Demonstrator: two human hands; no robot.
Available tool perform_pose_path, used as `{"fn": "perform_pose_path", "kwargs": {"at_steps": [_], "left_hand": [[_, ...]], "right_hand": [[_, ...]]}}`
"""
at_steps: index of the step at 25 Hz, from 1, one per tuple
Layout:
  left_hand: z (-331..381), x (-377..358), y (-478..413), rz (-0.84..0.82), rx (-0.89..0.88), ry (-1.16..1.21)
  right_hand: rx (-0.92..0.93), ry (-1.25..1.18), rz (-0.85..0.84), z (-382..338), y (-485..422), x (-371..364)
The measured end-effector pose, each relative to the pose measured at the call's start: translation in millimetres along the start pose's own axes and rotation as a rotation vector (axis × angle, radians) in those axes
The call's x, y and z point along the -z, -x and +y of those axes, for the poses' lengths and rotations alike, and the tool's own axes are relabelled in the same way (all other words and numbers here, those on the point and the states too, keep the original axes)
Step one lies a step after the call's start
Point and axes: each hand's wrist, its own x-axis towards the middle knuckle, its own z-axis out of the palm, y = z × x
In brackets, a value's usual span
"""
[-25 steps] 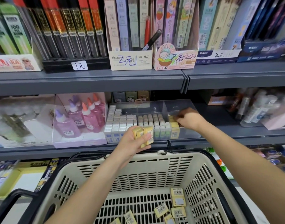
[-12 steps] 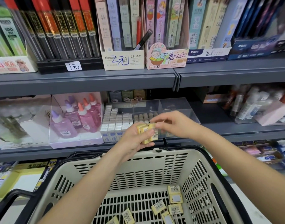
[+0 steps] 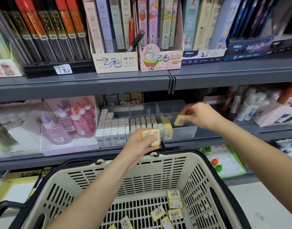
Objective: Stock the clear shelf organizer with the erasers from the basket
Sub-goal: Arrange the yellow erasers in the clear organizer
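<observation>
The clear shelf organizer stands on the middle shelf, holding rows of white erasers, pale round-topped ones and a short column of yellow erasers. My right hand pinches one yellow eraser over the organizer's right compartment. My left hand grips a small stack of yellow erasers in front of the organizer, above the basket rim. Several loose yellow erasers lie on the floor of the beige basket.
A clear box of pink and purple glue bottles stands left of the organizer. Pencil and lead boxes line the upper shelf just overhead. More bottles crowd the shelf to the right. The basket's black handle is at lower left.
My right hand came back from the organizer to my left hand, took one yellow eraser from the stack, and has carried it right, over the organizer's right compartment.
</observation>
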Motion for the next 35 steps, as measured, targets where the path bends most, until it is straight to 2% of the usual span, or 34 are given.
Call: {"fn": "perform_pose_path", "kwargs": {"at_steps": [5,10,12,14,15,16,17,20,24,25,27,29,32,35], "left_hand": [[3,10,-1,0.079,-0.021,-0.023],[5,6,-2,0.100,-0.042,-0.075],[4,3,-1,0.097,-0.043,-0.081],[5,1,-2,0.093,-0.045,-0.081],[6,0,-2,0.091,-0.048,-0.076],[7,-2,-3,0.083,-0.049,-0.072],[8,-4,-4,0.070,-0.047,-0.076],[6,-14,-6,0.065,-0.035,-0.086],[6,-13,-5,0.112,-0.035,-0.053],[6,-9,-5,0.105,-0.061,-0.094],[6,-3,-2,0.099,-0.132,-0.216],[7,1,-1,0.117,-0.192,-0.311],[6,2,-2,0.144,-0.210,-0.297],[5,4,-2,0.180,-0.176,-0.292]], "right_hand": [[0.063,0.070,-0.345,-4,-12,-17],[0.079,0.139,-0.426,-6,-15,-21],[0.102,0.185,-0.355,-8,-11,-20],[0.159,0.139,-0.091,-16,-2,-19],[0.191,0.002,0.007,-22,5,-19],[0.218,-0.167,0.018,-29,12,-19],[0.243,-0.309,-0.039,-35,19,-20],[0.266,-0.383,-0.180,-41,29,-23],[0.088,-0.525,-0.046,-13,19,-6],[0.039,-0.502,0.014,-4,15,-2],[-0.004,-0.279,0.115,11,4,0],[0.007,-0.070,0.118,16,-6,-6],[0.054,0.078,-0.051,11,-18,-21],[0.067,0.109,-0.271,5,-22,-33]]}}
